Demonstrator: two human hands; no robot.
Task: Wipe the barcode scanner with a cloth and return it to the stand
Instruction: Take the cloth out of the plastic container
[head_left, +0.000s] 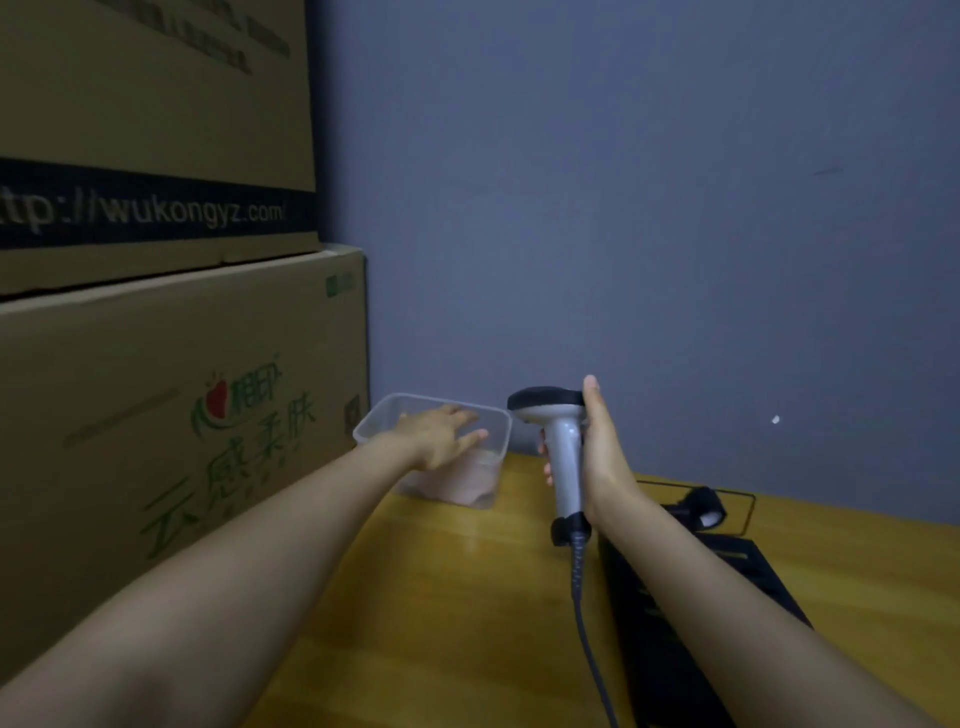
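Indoors, yellow wooden worktop (441, 597) against grey wall (623, 208); barcode scanner (563, 457) upright, head facing left, clamped in right hand (597, 452); left hand (441, 434), fingers spread, over clear tub (496, 441).

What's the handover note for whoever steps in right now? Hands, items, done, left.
Right hand: holds the grey-and-black corded barcode scanner upright, off its stand.
Left hand: open, reaching into the clear plastic tub on the yellow wooden table; pale pinkish material, likely the cloth, lies in it, not yet gripped.
Black stand: on the table to the right, empty.
Done: scanner picked up.
Left: take cloth, wipe scanner, return it to the stand.
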